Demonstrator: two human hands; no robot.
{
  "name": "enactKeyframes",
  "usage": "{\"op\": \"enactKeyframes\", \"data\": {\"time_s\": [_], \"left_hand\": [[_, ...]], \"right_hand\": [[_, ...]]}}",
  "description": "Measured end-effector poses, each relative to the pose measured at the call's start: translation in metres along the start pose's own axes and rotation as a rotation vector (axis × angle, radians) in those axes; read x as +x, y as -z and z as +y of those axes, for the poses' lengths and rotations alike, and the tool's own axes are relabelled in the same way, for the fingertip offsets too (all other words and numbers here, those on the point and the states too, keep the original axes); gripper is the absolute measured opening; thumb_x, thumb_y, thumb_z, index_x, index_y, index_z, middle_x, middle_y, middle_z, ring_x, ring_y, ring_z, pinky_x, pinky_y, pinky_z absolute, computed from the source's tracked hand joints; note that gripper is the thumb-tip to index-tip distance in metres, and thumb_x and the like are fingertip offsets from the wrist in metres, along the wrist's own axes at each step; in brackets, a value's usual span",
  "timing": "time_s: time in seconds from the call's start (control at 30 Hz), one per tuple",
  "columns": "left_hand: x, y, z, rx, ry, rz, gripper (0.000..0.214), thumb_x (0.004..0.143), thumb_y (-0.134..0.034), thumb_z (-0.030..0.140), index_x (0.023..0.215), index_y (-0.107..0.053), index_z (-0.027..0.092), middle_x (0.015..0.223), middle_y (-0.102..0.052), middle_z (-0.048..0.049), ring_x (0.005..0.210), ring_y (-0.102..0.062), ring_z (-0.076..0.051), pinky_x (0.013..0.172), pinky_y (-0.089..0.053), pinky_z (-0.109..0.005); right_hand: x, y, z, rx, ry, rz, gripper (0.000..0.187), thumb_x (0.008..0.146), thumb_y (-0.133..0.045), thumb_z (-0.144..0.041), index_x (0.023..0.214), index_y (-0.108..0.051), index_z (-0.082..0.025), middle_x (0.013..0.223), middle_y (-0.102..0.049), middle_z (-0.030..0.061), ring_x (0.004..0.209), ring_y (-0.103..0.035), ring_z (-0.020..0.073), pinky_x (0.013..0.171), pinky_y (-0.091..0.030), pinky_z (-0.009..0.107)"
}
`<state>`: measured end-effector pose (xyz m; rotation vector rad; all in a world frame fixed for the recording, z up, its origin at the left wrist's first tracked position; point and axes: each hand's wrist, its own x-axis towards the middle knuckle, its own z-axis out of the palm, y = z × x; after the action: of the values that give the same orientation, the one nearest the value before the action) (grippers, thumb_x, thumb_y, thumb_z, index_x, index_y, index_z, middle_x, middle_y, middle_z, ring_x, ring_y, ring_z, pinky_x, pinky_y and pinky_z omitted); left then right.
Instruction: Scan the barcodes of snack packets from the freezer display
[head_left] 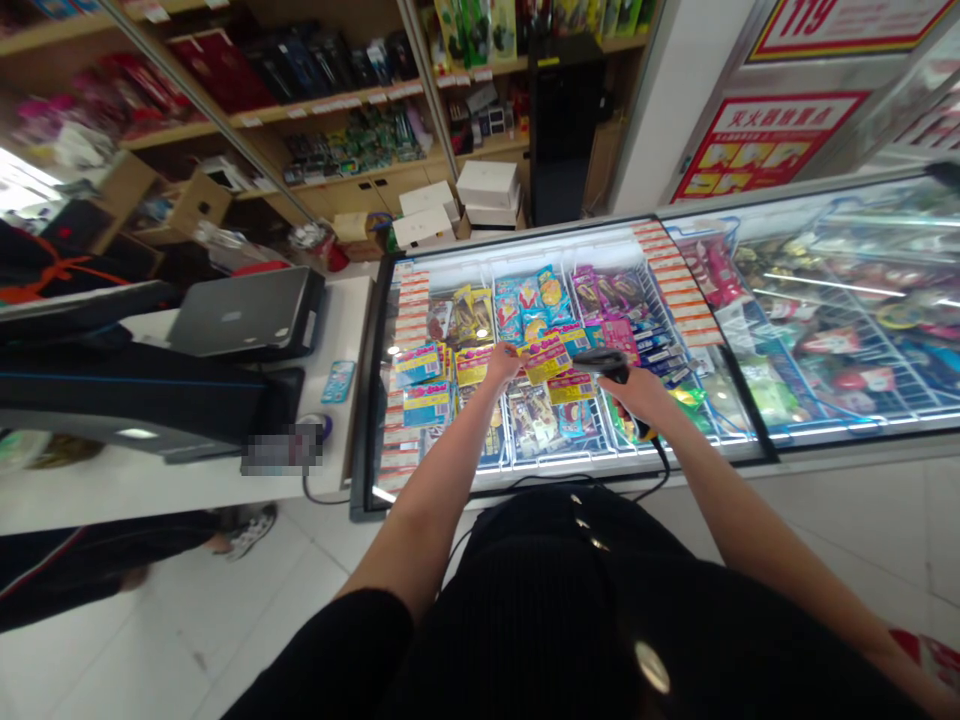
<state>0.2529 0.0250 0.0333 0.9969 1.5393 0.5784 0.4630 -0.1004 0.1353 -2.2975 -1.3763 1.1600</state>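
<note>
My right hand (637, 392) is wrapped round a black handheld barcode scanner (600, 360), its head turned left over the chest freezer's glass top. My left hand (504, 364) pinches the left edge of a pink, yellow and blue packet (545, 358), close to the scanner's head. More packets of the same look lie on the glass: a stack with blue fronts (426, 404) to the left, and a yellow-and-pink packet (571, 387) below the held one. Under the glass, wire baskets hold wrapped ice creams (534, 415).
Left of the freezer stands a white counter (349, 320) with a black machine (240, 310), a monitor and a blue phone-like item (339, 381). The scanner's cable (661, 470) hangs at the freezer's front edge. A person's leg and shoe (251, 530) show at lower left. White boxes (487, 185) stand behind.
</note>
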Motion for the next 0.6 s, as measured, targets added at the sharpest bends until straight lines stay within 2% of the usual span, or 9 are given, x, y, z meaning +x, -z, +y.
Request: {"op": "enactKeyframes", "data": {"time_s": [0.2, 0.37, 0.6], "left_hand": [[0.0, 0.004, -0.003, -0.061, -0.015, -0.006, 0.028, 0.081, -0.069, 0.012, 0.103, -0.052, 0.018, 0.09, -0.062, 0.0, 0.065, -0.064, -0.01, 0.072, -0.058, -0.032], [-0.005, 0.01, -0.001, -0.084, 0.003, 0.014, 0.025, 0.082, -0.067, 0.009, 0.098, -0.05, 0.018, 0.088, -0.06, 0.0008, 0.066, -0.063, -0.009, 0.072, -0.057, -0.031], [-0.007, 0.035, -0.008, -0.082, -0.003, 0.07, 0.022, 0.083, -0.066, 0.011, 0.096, -0.05, 0.018, 0.098, -0.062, -0.0027, 0.069, -0.065, -0.01, 0.07, -0.057, -0.029]], "right_hand": [[-0.007, 0.0, -0.009, -0.017, -0.01, -0.002, 0.037, 0.092, -0.056, -0.038, 0.061, -0.058, -0.016, 0.044, -0.056, 0.003, 0.042, -0.058, 0.0136, 0.045, -0.041, 0.021], [-0.006, -0.006, -0.015, -0.042, 0.023, -0.008, 0.039, 0.091, -0.058, -0.038, 0.058, -0.055, -0.017, 0.046, -0.058, 0.0031, 0.041, -0.058, 0.0131, 0.049, -0.043, 0.022], [0.005, -0.027, -0.029, -0.013, 0.113, -0.006, 0.028, 0.09, -0.06, -0.04, 0.073, -0.058, -0.018, 0.05, -0.06, 0.0028, 0.043, -0.059, 0.0154, 0.048, -0.043, 0.023]]}}
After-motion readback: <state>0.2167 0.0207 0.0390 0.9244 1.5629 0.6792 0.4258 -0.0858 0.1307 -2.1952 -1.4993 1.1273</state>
